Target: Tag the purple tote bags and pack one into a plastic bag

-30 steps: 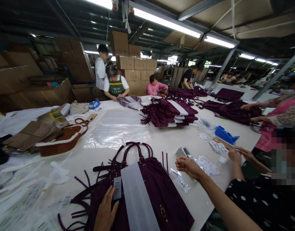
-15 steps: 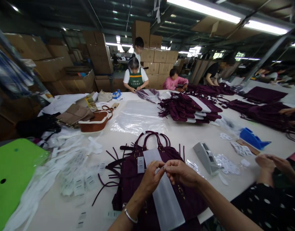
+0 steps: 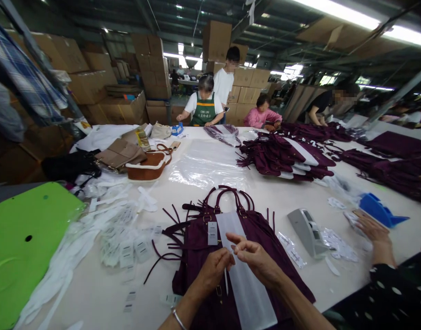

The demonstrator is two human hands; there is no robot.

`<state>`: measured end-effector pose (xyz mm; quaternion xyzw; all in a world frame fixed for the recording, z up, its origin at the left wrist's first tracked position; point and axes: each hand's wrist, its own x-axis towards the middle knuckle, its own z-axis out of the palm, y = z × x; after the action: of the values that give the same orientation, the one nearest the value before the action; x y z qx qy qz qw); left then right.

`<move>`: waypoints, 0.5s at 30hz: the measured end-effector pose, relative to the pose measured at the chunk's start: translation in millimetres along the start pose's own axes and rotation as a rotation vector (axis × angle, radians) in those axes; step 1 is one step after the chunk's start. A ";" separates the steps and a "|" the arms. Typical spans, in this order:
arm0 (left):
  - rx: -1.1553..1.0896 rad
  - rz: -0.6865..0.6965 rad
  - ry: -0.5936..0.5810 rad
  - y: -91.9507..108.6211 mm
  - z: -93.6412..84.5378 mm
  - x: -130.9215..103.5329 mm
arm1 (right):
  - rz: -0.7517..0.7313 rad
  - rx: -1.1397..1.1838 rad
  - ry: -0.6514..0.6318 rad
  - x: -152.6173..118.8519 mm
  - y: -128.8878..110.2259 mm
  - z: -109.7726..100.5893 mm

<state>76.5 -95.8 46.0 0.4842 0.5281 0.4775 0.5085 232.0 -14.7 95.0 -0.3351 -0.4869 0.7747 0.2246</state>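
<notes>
green panel: flat bright-green plastic sheet (image 3: pixel 23 238) with a small hole, lying at the far-left edge of the table, apart from the work.
tag pile: loose white paper hang tags and clear sleeves (image 3: pixel 123 243) spread just left of the bag, within easy reach of the left hand.
left hand: left hand (image 3: pixel 213 270) is pinched shut on a thin white plastic tag strip (image 3: pixel 226 280) that hangs down from the fingertips, held over the bag.
bag: dark purple suede handbag with fringe and looped handles (image 3: pixel 199 243) lies flat near the table's front edge, directly under both hands, handles pointing away; a white foam strip (image 3: pixel 246 284) runs down its middle and a white hang tag (image 3: pixel 212 233) sits near the handle.
right hand: right hand (image 3: pixel 256 256) meets the left at the fingertips, pinching the top of the same strip; both hands are needed for so small a part, in my judgement.
device: grey handheld tagging tool (image 3: pixel 306 225) rests on the table right of the bag, among clear packets.
neighbour: another person's hand (image 3: pixel 373 229) in a dotted sleeve reaches beside a blue plastic tray (image 3: pixel 380 211).
surface: long white worktable (image 3: pixel 279 197), with a stack of finished purple bags (image 3: pixel 282 156) further back.
room: warehouse floor, cardboard boxes (image 3: pixel 217 41) piled high, strip lights, several workers at the far side.
</notes>
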 end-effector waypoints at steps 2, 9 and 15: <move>-0.078 -0.012 -0.019 -4.9 -3.7 0.7 | 0.022 0.068 0.004 8.8 9.1 6.4; -0.004 -0.109 0.006 -25.3 -50.6 30.7 | 0.069 0.157 0.225 59.7 20.5 10.2; 0.273 -0.318 0.474 -62.1 -93.2 99.3 | 0.194 0.073 0.233 110.5 13.5 2.3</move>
<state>-19.6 -2.5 -20.8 0.3345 0.7602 0.4162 0.3702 155.5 52.7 50.3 -0.4600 -0.3945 0.7657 0.2156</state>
